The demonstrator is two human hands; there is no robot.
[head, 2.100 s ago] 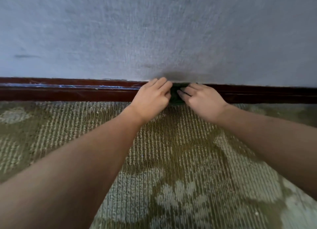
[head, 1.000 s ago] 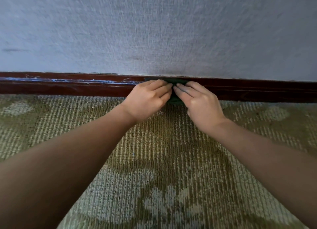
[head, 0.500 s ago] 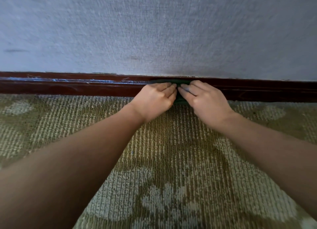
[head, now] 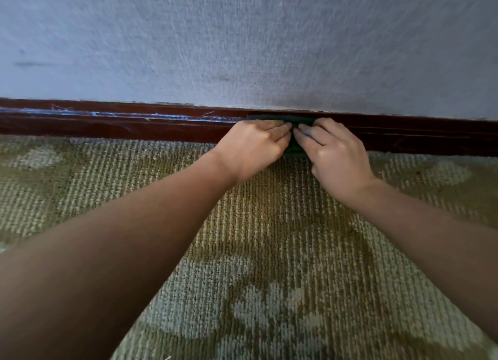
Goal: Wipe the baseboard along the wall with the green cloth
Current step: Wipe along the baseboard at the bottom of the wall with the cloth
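Note:
A dark red-brown wooden baseboard (head: 134, 124) runs along the foot of the grey wall. The dark green cloth (head: 277, 117) lies folded against the baseboard's face and top edge, mostly covered by my hands. My left hand (head: 253, 144) and my right hand (head: 334, 149) sit side by side on the cloth. Their fingertips nearly touch, and the bent fingers hold the cloth against the wood. Only a thin strip of cloth above the fingers and a patch between the hands show.
The textured grey wall (head: 242, 50) rises above the baseboard. Pale blue scuff marks (head: 121, 114) streak the baseboard left of my hands. A green and beige patterned carpet (head: 256, 279) covers the floor below, under both forearms.
Both hands and the cloth have slid a little to the right along the baseboard, staying pressed together on it.

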